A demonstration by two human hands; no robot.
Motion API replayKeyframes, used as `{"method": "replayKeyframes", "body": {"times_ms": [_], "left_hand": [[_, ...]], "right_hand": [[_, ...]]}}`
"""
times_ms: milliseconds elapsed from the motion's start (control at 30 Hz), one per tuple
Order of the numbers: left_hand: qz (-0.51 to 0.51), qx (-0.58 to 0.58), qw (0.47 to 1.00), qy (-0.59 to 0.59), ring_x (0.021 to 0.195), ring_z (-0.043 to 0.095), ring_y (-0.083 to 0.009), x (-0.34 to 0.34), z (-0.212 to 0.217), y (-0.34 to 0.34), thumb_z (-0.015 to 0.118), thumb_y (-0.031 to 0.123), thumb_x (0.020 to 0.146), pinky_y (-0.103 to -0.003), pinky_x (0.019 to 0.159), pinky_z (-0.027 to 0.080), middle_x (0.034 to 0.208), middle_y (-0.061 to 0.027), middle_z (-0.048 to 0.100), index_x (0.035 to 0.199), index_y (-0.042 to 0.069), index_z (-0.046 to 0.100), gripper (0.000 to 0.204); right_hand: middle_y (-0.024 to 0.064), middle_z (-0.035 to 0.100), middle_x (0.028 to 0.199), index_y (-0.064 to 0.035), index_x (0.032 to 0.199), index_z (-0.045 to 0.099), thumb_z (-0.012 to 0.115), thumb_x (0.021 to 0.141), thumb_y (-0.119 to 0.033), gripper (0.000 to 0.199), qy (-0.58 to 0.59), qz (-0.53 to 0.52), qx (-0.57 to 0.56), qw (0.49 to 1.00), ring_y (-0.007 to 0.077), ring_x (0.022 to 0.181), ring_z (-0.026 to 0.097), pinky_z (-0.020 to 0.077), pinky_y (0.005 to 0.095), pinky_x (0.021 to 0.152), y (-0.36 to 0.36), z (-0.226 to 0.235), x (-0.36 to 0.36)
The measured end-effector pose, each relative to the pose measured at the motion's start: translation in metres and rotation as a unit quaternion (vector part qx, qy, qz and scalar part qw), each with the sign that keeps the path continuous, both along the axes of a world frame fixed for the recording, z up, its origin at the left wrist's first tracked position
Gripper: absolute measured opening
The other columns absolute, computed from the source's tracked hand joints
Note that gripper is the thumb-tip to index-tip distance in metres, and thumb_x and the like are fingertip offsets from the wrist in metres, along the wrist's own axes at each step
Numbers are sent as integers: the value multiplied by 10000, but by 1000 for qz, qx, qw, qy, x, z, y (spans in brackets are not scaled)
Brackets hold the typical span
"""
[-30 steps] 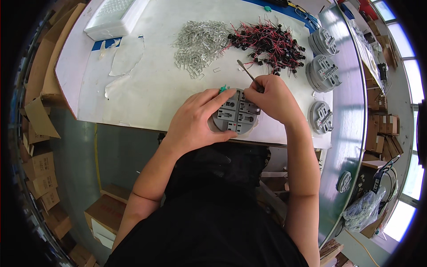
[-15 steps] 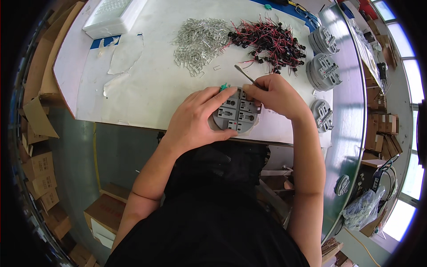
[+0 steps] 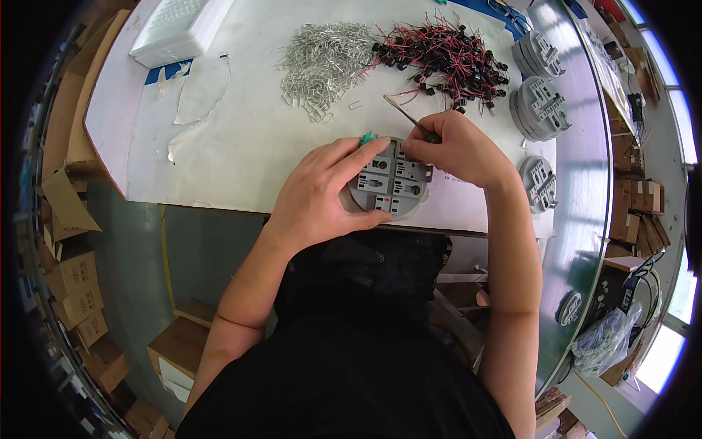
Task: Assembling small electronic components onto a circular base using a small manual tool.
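Near the table's front edge lies a round grey plastic base [image 3: 395,186] with rectangular slotted blocks and a small red dot. My left hand [image 3: 318,194] is closed around its left side, thumb along the near rim and fingers on the far side. A small green piece [image 3: 367,137] shows by those fingertips. My right hand [image 3: 457,146] is closed on a slim metal tool [image 3: 404,111], whose shaft points away to the far left. The fingertips of that hand touch the far right part of the base; what lies under them is hidden.
Beyond the hands lie a heap of U-shaped metal pieces [image 3: 322,66] and a pile of black parts with red wires [image 3: 446,62]. Similar grey bases [image 3: 540,108] stand stacked at right. A white foam box [image 3: 175,33] sits far left; cardboard boxes [image 3: 73,278] line the left side.
The whole view has shifted slightly. My right fingers have moved a little on the tool, and its shaft sits slightly differently. My left hand keeps its hold on the base.
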State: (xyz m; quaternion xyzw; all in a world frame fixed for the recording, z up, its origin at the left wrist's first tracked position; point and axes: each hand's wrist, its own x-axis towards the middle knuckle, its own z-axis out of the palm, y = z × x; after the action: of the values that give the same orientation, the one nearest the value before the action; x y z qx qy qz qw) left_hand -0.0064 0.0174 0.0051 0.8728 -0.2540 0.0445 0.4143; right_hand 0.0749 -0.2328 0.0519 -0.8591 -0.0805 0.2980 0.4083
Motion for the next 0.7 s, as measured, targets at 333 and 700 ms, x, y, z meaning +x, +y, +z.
{"method": "replayKeyframes", "body": {"times_ms": [333,700], "left_hand": [[78,-135,988,-1,946,710,-320,14,19,-16,831,225,917,-437,906,559,1005,-109,734,1271,47,680,425],[-87,174,979,-66,854,664,-351,46,44,-44,753,117,954,-461,800,541,926,-148,677,1113,13,689,200]], "right_hand": [[3,648,764,18,987,711,684,1058,-219,249,-78,-241,242,937,63,616,539,400,259,544,-12,-14,-55],[15,632,778,11,1007,710,680,1074,-202,225,-59,-378,459,802,76,582,529,404,268,522,-42,-39,-81]]}}
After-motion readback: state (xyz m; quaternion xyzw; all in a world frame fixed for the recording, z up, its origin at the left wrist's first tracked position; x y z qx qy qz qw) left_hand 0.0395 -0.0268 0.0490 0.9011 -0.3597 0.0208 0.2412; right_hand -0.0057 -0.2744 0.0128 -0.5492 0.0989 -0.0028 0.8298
